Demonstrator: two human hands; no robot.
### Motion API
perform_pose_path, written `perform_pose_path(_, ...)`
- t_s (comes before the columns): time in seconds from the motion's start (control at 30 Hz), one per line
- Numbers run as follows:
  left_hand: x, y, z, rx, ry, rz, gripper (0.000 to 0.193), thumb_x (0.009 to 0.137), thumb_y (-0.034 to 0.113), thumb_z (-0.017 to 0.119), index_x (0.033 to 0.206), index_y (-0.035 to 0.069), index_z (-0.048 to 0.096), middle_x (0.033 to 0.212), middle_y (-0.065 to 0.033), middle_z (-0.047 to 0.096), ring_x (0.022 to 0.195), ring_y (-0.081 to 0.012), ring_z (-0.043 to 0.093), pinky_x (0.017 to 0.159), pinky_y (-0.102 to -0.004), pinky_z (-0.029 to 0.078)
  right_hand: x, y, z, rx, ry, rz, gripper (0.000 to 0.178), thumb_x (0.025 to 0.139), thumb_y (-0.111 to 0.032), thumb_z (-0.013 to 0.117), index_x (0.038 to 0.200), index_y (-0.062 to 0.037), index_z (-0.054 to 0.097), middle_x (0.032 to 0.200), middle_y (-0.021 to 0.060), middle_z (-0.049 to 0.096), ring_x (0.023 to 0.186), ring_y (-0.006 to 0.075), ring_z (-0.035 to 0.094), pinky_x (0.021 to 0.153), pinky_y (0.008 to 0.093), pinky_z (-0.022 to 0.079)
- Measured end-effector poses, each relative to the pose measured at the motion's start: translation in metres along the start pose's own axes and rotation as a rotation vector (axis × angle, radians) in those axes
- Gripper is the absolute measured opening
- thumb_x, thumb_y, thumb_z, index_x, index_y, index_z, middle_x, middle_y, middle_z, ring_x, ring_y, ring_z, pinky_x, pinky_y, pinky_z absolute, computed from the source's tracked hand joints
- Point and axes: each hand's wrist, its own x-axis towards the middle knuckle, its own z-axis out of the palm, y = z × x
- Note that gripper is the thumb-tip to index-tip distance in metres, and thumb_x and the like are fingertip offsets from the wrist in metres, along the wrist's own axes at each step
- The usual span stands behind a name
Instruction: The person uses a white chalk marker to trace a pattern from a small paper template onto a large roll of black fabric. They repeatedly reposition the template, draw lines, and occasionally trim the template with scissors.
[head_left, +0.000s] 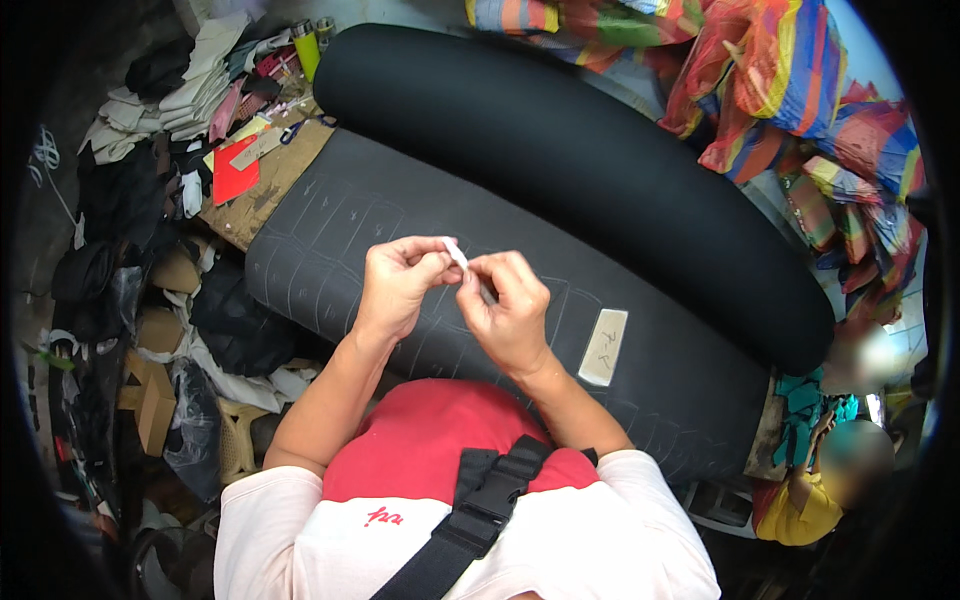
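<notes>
Above the black fabric (330, 240), my left hand (395, 285) and my right hand (512, 310) meet. Both pinch a small white piece of chalk (456, 253) between thumb and fingers, the left at one end and the right at the other. Thin white lines and marks in rows cover the spread fabric. To the right of my right hand a small beige pattern template (604, 347) with a handwritten mark lies flat on the fabric. Behind, the thick black fabric roll (560, 170) stretches along the table's far side.
At the left table end (240, 215) lie a red card (236, 178), scissors (291, 131) and a green bottle (306, 50). Cloth piles (205, 80) and cardboard (155, 405) crowd the left. Striped bags (770, 70) fill the back right. A person in yellow (798, 512) is at right.
</notes>
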Motion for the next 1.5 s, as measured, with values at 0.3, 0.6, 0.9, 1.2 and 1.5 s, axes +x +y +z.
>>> perform_pose_path(0.3,0.038,0.010,-0.057,0.085,-0.008,-0.166,0.016,0.084,0.005,0.063,0.092,-0.010,0.064,0.082,-0.0151,0.066,0.071,-0.0163,0.066,0.065,-0.0246,0.056,0.013,0.021,0.063,-0.135,-0.050,-0.058,0.013,0.071,0.005,0.065,0.082,0.0010,0.060,0.076,0.0100,0.056,0.060,0.0200,0.060,0.051,0.0280,0.052)
perform_pose_path(0.6,0.111,0.076,-0.200,0.253,-0.061,-0.268,0.011,0.085,0.003,0.061,0.088,-0.008,0.064,0.077,-0.0115,0.065,0.065,-0.0134,0.064,0.058,-0.0224,0.054,0.059,0.007,0.216,-0.319,-0.116,-0.161,0.014,0.069,-0.002,0.068,0.079,-0.0014,0.059,0.077,0.0083,0.052,0.065,0.0236,0.059,0.052,0.0336,0.050)
perform_pose_path(0.9,0.147,0.139,-0.304,0.406,-0.024,-0.119,0.013,0.086,0.007,0.057,0.082,-0.004,0.063,0.071,-0.0082,0.062,0.061,-0.0122,0.061,0.054,-0.0220,0.050,0.104,-0.007,0.339,0.168,-0.111,0.225,0.010,0.073,0.002,0.064,0.081,0.0030,0.060,0.072,0.0072,0.058,0.054,0.0129,0.057,0.046,0.0263,0.046)
perform_pose_path(1.2,0.197,0.155,-0.351,0.377,-0.199,-0.048,0.012,0.083,0.005,0.055,0.081,-0.004,0.063,0.072,-0.0076,0.063,0.065,-0.0114,0.061,0.059,-0.0227,0.049,0.144,0.010,0.384,1.180,-0.349,0.941,0.021,0.089,-0.011,0.060,0.106,0.0014,0.056,0.065,0.0032,0.056,0.042,0.0063,0.047,0.034,0.0186,0.032)
perform_pose_path(1.5,0.246,0.112,-0.362,0.674,-0.263,-0.100,0.008,0.078,0.004,0.061,0.079,-0.003,0.065,0.064,0.0002,0.060,0.057,-0.0028,0.053,0.051,-0.0175,0.042,0.147,0.077,0.396,0.727,-0.279,0.974,0.012,0.088,-0.010,0.061,0.094,0.0011,0.060,0.067,0.0042,0.059,0.050,0.0065,0.053,0.043,0.0171,0.042)
